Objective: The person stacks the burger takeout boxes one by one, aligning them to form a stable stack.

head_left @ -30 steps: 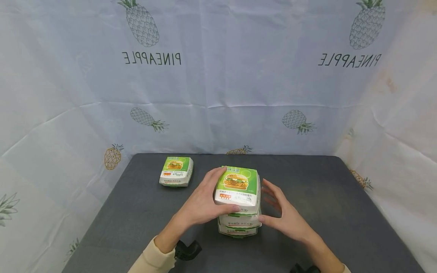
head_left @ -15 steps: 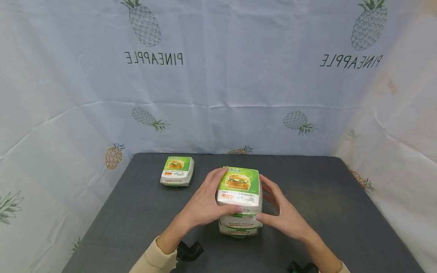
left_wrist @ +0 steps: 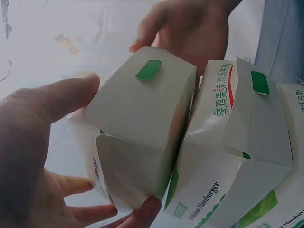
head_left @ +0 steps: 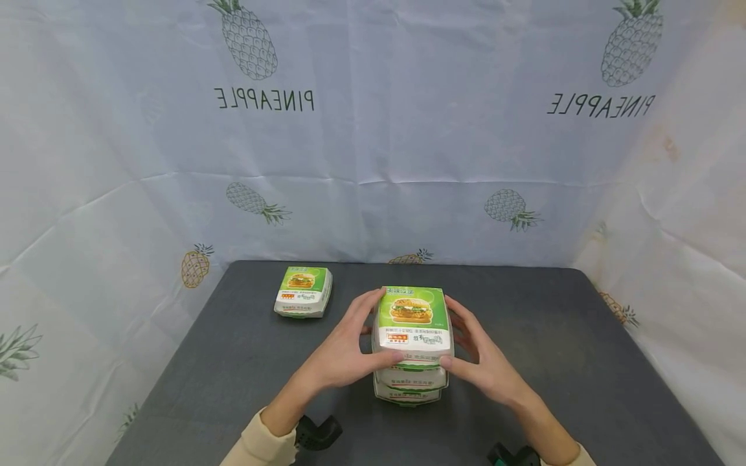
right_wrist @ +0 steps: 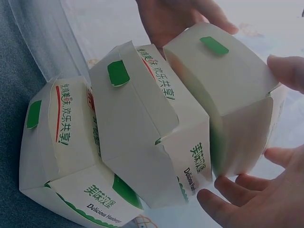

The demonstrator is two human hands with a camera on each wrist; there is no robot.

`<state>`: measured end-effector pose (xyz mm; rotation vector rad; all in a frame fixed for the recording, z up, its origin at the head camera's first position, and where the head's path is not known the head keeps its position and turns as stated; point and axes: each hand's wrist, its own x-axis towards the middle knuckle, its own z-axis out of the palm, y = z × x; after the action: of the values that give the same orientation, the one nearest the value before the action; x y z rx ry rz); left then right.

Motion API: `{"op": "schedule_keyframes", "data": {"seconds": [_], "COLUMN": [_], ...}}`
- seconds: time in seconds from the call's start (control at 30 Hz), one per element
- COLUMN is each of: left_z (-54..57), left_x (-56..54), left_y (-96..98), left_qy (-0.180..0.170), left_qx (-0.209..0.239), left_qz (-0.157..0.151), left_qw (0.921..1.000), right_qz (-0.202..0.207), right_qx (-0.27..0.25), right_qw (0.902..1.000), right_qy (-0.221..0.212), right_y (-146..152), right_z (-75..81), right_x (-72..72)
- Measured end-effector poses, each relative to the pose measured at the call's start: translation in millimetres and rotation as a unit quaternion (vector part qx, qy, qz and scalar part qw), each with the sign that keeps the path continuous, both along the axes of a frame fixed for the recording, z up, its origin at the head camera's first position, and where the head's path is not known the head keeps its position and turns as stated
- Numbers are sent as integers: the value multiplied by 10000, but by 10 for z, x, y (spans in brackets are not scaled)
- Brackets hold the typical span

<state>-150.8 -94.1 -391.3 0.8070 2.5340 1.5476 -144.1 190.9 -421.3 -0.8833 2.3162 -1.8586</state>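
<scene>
Three hamburger boxes stand stacked at the middle of the table. The top box [head_left: 414, 317], green and white with a burger picture, sits between my two hands. My left hand [head_left: 337, 355] holds its left side, thumb at the front and fingers round the side. My right hand [head_left: 488, 367] holds the right side likewise, its thumb near the front right corner. Under it are the middle box [right_wrist: 147, 114] and the bottom box [right_wrist: 71, 156]. The wrist views show the top box [left_wrist: 137, 104] slightly askew over the middle one; whether they fully touch I cannot tell.
Another hamburger box [head_left: 303, 292] lies by itself at the back left of the dark table [head_left: 233, 362]. A pale cloth [head_left: 373, 129] with pineapple prints hangs behind and along both sides. Black wrist devices [head_left: 317, 432] sit under the forearms.
The right hand has come in from beside the stack to the top box's right side. The top box has shifted slightly right and straightened, with the left hand still holding it.
</scene>
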Motion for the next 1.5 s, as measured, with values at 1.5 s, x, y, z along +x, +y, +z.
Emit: {"op": "schedule_keyframes", "data": {"seconds": [1.5], "left_z": [110], "left_x": [-80], "left_y": [-410], "left_qy": [122], "left_qx": [32], "left_qz": [475], "left_qw": [9988], "right_qz": [25], "right_qx": [-247], "right_qw": [9997], "right_qy": [61], "right_y": [16], "right_z": [-3], "right_x": [13]}}
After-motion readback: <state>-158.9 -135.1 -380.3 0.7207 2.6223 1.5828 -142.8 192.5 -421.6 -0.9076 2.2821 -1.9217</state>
